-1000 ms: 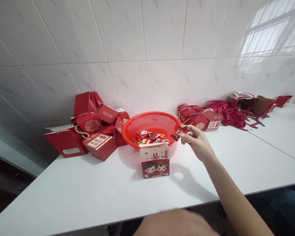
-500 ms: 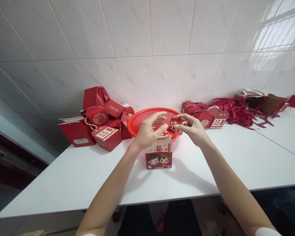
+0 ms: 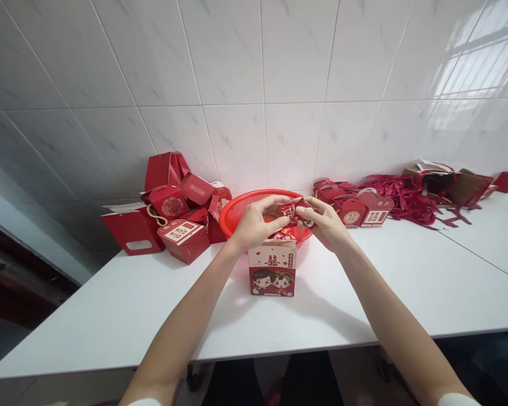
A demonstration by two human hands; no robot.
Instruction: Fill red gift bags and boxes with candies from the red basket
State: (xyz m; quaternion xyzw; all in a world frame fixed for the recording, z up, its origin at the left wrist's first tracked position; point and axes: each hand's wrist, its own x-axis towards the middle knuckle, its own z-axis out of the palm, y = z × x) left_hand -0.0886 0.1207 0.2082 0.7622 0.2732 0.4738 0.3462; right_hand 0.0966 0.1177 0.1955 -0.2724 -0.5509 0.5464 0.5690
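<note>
Both hands meet over a red perforated basket (image 3: 236, 213). My left hand (image 3: 258, 224) is closed around a small red-wrapped candy (image 3: 287, 212), thumb and fingers pinching it. My right hand (image 3: 322, 221) holds more wrapped candies (image 3: 305, 217), red and dark, between thumb and fingers, touching the left fingertips. Just in front of the basket stands an upright cream-and-red box (image 3: 272, 270) with two cartoon faces and a Chinese character. Red wrapped pieces (image 3: 284, 233) show behind its top edge; whether they lie in the box or the basket is hard to tell.
A pile of red gift boxes (image 3: 182, 208) stands on the white table (image 3: 152, 316) at the left by the tiled wall. Right of the basket are more red boxes (image 3: 362, 210), a heap of dark red ribbons (image 3: 400, 197) and some paper bags (image 3: 461, 186).
My left hand has closed on a red candy. My right hand has moved slightly left, so the two hands are nearer each other. The view has shifted a little.
</note>
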